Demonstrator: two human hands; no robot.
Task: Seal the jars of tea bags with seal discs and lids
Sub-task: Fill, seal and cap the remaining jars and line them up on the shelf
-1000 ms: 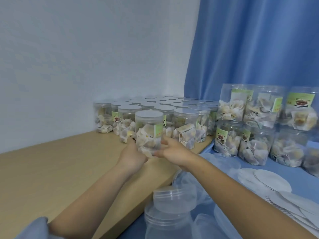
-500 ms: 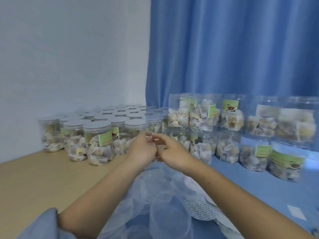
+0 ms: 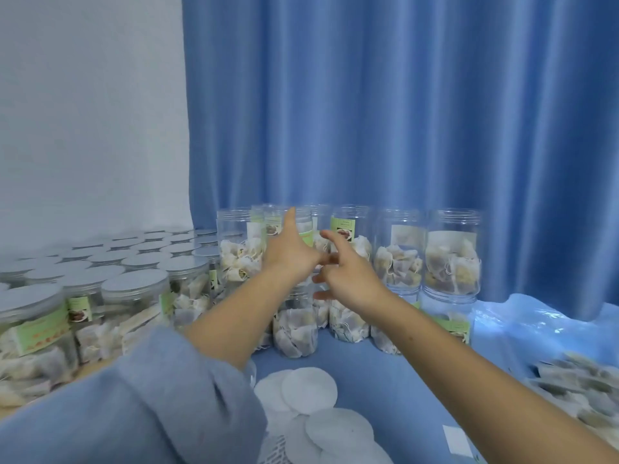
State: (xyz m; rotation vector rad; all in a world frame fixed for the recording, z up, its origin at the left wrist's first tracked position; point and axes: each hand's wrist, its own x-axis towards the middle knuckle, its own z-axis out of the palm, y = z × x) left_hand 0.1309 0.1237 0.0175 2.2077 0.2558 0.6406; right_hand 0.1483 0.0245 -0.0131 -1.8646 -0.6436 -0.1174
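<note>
Both hands reached toward the stacked open jars (image 3: 301, 229) at the curtain (image 3: 402, 112). The left hand (image 3: 291, 252) was spread wide, fingers straight, holding nothing; the right hand (image 3: 348, 272) was loosely spread and empty, just beside it. Sealed jars (image 3: 134, 296) with lids stood at the left on the table (image 3: 6, 413); seal discs (image 3: 308, 390) lay near on the blue cloth (image 3: 402, 380). To do this well, one upper jar should probably be taken by its sides with both hands, lifted straight up so the jar below stayed put.
</note>
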